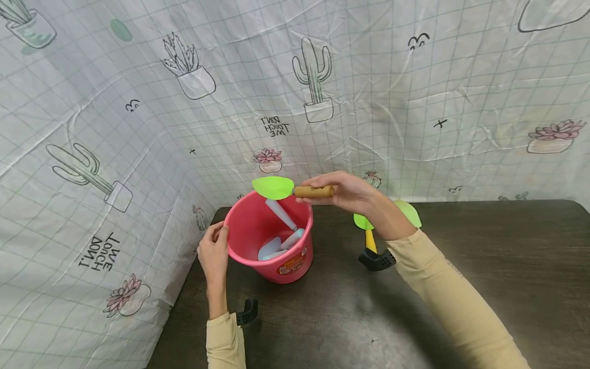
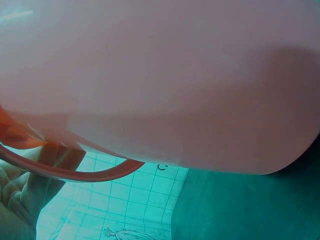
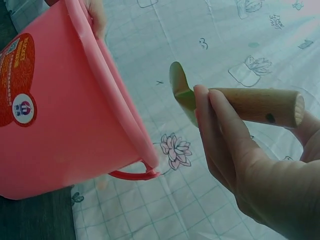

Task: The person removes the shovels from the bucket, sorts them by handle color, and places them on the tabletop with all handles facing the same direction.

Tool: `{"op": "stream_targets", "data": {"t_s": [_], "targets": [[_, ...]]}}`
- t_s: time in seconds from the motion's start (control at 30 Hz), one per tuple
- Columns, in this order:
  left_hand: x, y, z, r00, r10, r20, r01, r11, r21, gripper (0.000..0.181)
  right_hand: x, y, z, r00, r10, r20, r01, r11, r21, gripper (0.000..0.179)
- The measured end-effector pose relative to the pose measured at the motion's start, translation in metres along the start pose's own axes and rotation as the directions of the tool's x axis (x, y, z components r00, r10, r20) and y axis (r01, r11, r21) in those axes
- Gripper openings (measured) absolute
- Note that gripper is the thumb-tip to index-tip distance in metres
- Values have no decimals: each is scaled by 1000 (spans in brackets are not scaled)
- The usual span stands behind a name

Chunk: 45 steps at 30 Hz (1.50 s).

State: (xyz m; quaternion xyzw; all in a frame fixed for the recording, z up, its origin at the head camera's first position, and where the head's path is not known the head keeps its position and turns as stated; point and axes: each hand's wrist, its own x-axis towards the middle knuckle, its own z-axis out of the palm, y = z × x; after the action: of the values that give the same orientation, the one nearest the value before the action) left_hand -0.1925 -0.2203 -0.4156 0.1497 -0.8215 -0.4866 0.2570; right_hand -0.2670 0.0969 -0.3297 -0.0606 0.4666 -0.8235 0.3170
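Trowel (image 1: 299,191), lime-green blade, round wooden handle: was gripped by the right hand (image 1: 352,192). Bucket (image 1: 246,225), smooth pink plastic: stood left of that hand, its rim pinched by the left hand (image 1: 214,251). Pale tools (image 1: 292,239): lay inside, below the right hand, seen only in the head view. Curved bucket handle (image 2: 80,176): showed clearly only in the wrist views, near the left hand.
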Motion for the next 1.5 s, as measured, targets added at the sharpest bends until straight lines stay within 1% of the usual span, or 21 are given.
{"op": "stream_targets", "data": {"t_s": [0.13,0.23,0.43,0.57,0.77,0.87,1.0,1.13,1.23,1.5], "targets": [[0,0,0,1000,1,-3,-1,1000,8,30,-4,-3,-3,1000,13,26,-14,999,29,48],[0,1,0,1000,2,-4,-2,1000,11,30,-7,-4,-6,999,23,49,-25,998,50,54],[0,1,1,1000,-5,-4,5,1000,21,31,-13,-6,-13,996,20,83,-23,999,45,55],[-1,0,0,1000,-10,-1,10,1000,19,31,-15,-8,-15,996,25,85,-26,1000,17,55],[-1,1,0,1000,-14,-2,14,1000,15,30,-19,-11,-18,1000,13,18,-12,996,-92,55],[0,1,0,1000,-9,-7,10,1000,14,30,-21,-14,-19,1000,-7,-1,7,993,-116,53],[0,1,1,1000,-7,-8,7,1000,19,31,-26,-17,-23,999,-42,-22,39,995,-95,50],[0,1,0,1000,-5,-8,5,1000,22,31,-31,-19,-26,995,-80,-53,73,990,-117,49],[-1,1,0,1000,-4,-8,5,1000,25,30,-35,-21,-28,993,-103,-61,94,987,-132,48],[-2,0,-1,1000,0,-9,0,1000,26,30,-47,-28,-29,991,-104,-84,100,993,-57,41]]}}
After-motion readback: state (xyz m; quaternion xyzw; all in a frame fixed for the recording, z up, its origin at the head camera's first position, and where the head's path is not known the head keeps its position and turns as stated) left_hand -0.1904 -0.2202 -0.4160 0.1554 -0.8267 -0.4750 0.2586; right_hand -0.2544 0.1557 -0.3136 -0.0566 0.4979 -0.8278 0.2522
